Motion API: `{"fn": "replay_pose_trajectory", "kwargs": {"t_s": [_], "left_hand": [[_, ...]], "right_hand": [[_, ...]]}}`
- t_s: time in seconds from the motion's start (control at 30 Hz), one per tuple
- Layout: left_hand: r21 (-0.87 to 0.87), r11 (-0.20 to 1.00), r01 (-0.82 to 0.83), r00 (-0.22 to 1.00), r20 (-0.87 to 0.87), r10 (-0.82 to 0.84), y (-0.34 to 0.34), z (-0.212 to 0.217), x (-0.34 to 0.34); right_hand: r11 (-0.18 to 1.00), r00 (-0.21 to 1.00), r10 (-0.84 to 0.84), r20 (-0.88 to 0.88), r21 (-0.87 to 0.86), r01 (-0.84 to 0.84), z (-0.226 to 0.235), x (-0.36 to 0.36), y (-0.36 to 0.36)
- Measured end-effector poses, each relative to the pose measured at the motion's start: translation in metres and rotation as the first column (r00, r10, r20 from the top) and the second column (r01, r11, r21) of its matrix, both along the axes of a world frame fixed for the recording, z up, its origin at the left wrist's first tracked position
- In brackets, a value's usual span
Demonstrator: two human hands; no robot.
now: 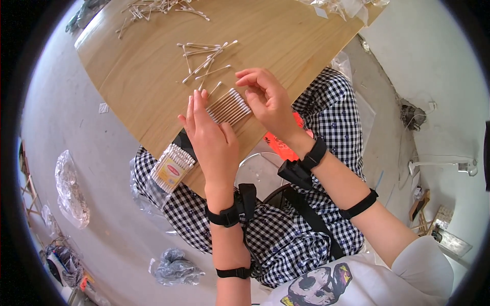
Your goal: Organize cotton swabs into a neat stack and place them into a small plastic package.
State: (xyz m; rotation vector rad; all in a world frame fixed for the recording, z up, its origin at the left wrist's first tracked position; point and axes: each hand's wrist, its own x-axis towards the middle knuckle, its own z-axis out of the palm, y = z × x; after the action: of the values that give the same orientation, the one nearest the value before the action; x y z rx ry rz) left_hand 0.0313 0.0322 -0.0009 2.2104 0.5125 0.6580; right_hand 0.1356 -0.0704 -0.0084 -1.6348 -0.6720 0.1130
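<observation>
Nearest: white shirt (375,283) w/ dark print, then b&w checked trousers (332,109), knees by the table. Black wrist straps on both arms, 2 per arm. Orange-red item (279,145) on the lap, partly behind R forearm. Pack of cotton swabs (172,168), w/ yellow & red label, sits at nr L corner of the table; dark item (185,144) just beyond it, partly behind L hand.

2 hands apart from each other, w/ the swab row (229,107) btwn them on the table. L hand (212,140): back up, fingers stretched fwd & close tog., thumb out to R, right by row's L ends; can't tell if touching. R hand (265,99): fingers loosely curled, gap btwn thumb & index, nothing seen in grip; thumb v. close to row's R tips, contact unclear. Row = flat layer, swabs side by side, tips lined up at R.

1 single swab (216,89) just past row, slanted. Beyond: small loose cluster of swabs (209,56), crossing every which way. Far end of wood table (127,71): bigger swab heap (161,7) at L, clear plastic (347,7) at R.
</observation>
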Motion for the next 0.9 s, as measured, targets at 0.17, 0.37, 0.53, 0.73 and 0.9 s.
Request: {"fn": "replay_pose_trajectory", "kwargs": {"t_s": [0.17, 0.37, 0.53, 0.73, 0.9], "left_hand": [[-0.016, 0.999, 0.05, 0.996, -0.067, -0.051, -0.001, 0.006, 0.0], [0.288, 0.956, 0.05, 0.978, -0.21, 0.012, -0.028, 0.003, -0.005], [0.418, 0.901, 0.113, 0.94, -0.339, 0.039, -0.033, -0.006, 0.001], [0.417, 0.904, 0.093, 0.942, -0.33, 0.055, -0.033, -0.006, 0.001], [0.416, 0.905, 0.093, 0.943, -0.33, 0.054, -0.033, -0.005, 0.001]], "right_hand": [[1.0, 1.0, -0.016, 0.006, 0.026, 0.016, -0.001, 0.002, -0.002], [0.996, 0.997, -0.074, -0.004, 0.054, 0.074, -0.005, -0.001, 0.003], [0.992, 0.984, -0.111, 0.14, -0.038, 0.117, -0.002, 0.003, -0.004], [0.975, 0.99, 0.041, 0.136, -0.223, -0.009, 0.003, 0.014, -0.02], [0.985, 0.994, 0.034, 0.102, -0.174, -0.016, 0.0, 0.011, -0.019]]}}
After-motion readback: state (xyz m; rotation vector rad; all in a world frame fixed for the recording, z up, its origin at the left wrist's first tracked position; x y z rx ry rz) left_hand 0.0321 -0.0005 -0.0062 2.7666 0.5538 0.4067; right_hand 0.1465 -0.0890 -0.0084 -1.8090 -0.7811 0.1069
